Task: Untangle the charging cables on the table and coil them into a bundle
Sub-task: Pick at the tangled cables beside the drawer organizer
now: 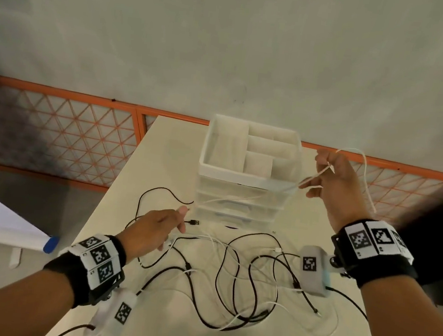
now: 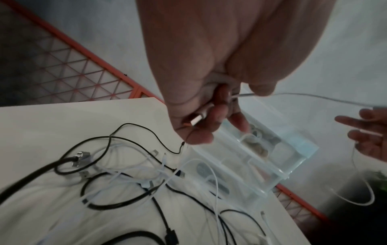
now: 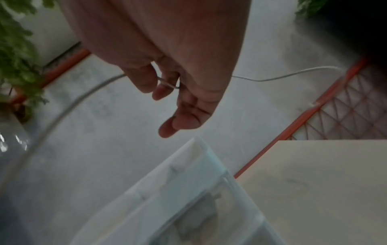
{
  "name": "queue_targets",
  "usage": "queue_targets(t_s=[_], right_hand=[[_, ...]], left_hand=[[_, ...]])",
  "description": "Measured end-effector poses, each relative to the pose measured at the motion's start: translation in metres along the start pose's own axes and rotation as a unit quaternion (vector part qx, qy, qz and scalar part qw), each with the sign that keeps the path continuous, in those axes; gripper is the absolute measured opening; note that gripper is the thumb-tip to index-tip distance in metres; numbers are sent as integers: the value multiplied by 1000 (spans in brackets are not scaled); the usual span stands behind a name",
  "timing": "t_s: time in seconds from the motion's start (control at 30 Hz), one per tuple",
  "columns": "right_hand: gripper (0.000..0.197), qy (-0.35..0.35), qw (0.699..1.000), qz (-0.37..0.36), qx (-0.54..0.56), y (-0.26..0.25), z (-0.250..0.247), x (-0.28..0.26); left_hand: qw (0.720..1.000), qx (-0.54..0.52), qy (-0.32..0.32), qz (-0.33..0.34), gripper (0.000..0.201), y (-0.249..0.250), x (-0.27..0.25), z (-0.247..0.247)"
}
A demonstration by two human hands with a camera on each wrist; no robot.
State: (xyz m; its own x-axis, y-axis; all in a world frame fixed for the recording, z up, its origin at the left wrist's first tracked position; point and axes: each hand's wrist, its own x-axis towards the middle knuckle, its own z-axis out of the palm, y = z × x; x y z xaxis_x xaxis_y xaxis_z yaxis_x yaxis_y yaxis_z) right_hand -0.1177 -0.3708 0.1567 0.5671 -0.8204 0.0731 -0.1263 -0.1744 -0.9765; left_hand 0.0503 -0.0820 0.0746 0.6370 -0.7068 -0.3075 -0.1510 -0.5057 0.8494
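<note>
A white cable runs taut through the air between my two hands. My left hand hovers low over the table and pinches the cable's plug end between thumb and fingers. My right hand is raised beside the drawer unit and holds the cable between its fingers, with a loop arching over the back of the hand. A tangle of black and white cables lies on the table below, with a black USB plug near my left hand.
A clear plastic drawer unit with an open divided tray on top stands at the middle back of the white table. An orange mesh fence runs behind. Green plants show at the left of the right wrist view.
</note>
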Motion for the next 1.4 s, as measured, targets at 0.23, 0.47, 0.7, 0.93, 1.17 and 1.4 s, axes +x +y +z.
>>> queue_targets(t_s=[0.23, 0.47, 0.7, 0.93, 1.17, 1.4], right_hand=[[65, -108, 947, 141, -267, 55, -7, -30], [17, -308, 920, 28, -242, 72, 80, -102], [51, -245, 923, -20, -296, 102, 140, -107], [64, -333, 830, 93, -439, 115, 181, -89], [17, -189, 937, -75, -284, 5, 172, -76], [18, 57, 967, -127, -214, -52, 88, -56]], left_hand=[[995, 42, 73, 53, 34, 1, -3, -9], [995, 6, 79, 53, 25, 4, -2, 12], [966, -124, 223, -43, 23, 15, 6, -24], [979, -145, 133, -44, 22, 6, -5, -37], [998, -53, 32, 12, 39, -17, 0, -27], [1000, 0, -3, 7, 32, -17, 8, -26]])
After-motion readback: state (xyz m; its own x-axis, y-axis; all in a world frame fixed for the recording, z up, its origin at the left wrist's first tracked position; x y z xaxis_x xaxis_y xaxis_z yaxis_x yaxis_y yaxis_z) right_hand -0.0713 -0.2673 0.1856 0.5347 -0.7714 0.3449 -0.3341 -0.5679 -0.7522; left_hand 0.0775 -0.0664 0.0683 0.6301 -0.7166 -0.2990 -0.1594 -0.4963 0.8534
